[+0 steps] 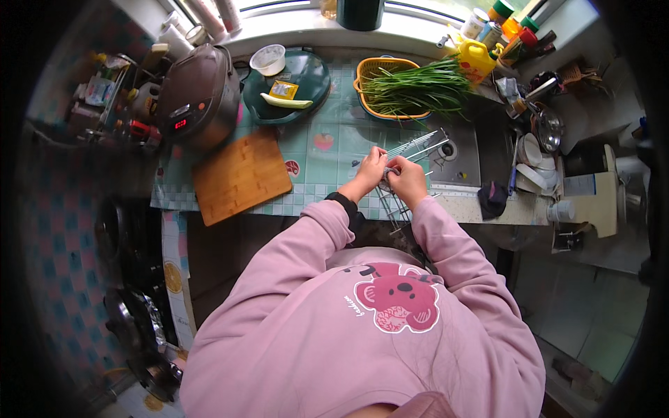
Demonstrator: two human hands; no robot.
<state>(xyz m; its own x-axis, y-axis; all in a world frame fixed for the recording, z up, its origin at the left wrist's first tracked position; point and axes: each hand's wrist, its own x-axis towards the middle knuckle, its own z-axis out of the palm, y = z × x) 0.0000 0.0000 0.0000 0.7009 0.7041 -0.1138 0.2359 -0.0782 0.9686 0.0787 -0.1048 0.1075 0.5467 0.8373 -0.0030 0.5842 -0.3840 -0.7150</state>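
Just right of frame centre, a metal wire rack (411, 145) is pinched by left grip (369, 174) and right grip (408, 179), presumably for steadiness.

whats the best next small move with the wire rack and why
I'd probably shift the metal wire rack farther over the sink: the left hand and right hand are both on it, and its near end seems to jut past the countertop.

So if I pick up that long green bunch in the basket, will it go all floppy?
Probably: the green leaves are long and thin, and some bend. They look light for their size, being such narrow blades. Some may slip loose, since no tie shows and many spread past the yellow basket's right side.
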